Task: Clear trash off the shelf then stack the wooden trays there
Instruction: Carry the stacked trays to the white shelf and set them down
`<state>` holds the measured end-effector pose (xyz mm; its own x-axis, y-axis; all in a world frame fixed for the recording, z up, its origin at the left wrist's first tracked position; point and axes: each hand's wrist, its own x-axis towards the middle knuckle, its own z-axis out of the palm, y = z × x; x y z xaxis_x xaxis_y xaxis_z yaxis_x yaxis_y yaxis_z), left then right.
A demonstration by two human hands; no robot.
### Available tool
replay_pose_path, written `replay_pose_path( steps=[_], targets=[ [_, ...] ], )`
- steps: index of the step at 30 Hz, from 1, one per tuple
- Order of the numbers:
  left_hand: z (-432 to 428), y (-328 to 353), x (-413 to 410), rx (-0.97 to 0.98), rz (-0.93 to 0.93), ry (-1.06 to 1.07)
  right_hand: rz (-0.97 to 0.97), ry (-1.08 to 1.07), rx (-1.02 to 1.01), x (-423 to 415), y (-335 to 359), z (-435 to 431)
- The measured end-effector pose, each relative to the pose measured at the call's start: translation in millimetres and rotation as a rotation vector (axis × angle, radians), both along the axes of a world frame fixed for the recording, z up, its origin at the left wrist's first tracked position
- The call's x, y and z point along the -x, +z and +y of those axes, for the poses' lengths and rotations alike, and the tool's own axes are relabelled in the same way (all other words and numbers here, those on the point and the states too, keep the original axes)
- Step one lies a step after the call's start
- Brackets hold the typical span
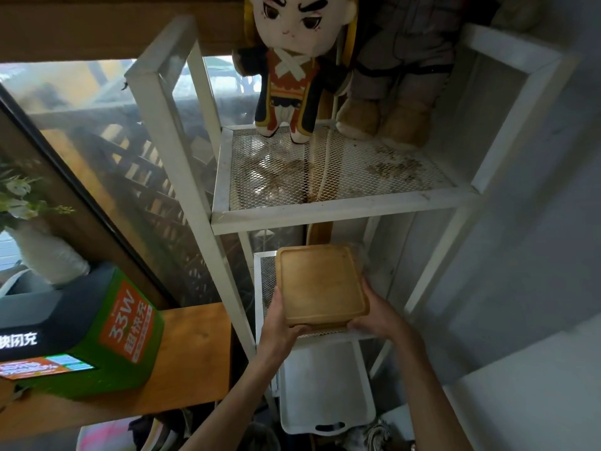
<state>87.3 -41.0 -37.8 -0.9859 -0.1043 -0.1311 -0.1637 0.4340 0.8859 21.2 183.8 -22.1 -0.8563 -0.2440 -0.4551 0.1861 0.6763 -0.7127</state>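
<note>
I am seeing left hand (282, 315) and right hand (377, 312) holding wooden tray (320, 283) | dolls (291, 63) sitting above, white tray (325, 388) below | white mesh shelf (328, 203), wall beside.

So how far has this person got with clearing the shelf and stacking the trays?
Near the end, it seems. No trash shows on the lower mesh shelf. In hand: the left hand and right hand grip a wooden tray from both sides at that shelf, seemingly over another. Left: letting go. Brown grime remains on the upper shelf.
</note>
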Motion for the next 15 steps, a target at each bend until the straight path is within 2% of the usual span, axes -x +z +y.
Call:
replay_pose_path(
  steps=[5,6,8,10,13,15],
  targets=[
    [-1.2,-0.1,-6.0,-0.036,-0.060,0.020,-0.023,0.060,-0.067,6.8,5.6,2.8],
    [0.7,8.6,-8.1,0.086,0.010,-0.005,-0.024,0.062,-0.072,6.8,6.7,3.0],
    [1.4,11.6,-11.7,0.026,0.081,0.005,-0.016,0.064,-0.072,5.1,7.8,2.8],
    [3.3,10.4,-12.0,-0.110,0.061,0.029,-0.004,0.081,-0.039,2.4,7.5,3.1],
    [3.8,3.8,-12.4,0.017,0.063,0.115,0.000,0.106,0.002,-0.4,11.4,3.1],
    [6.5,-5.4,-12.5,-0.034,0.004,0.058,-0.009,0.114,0.009,0.9,12.2,3.4]
  ],
)
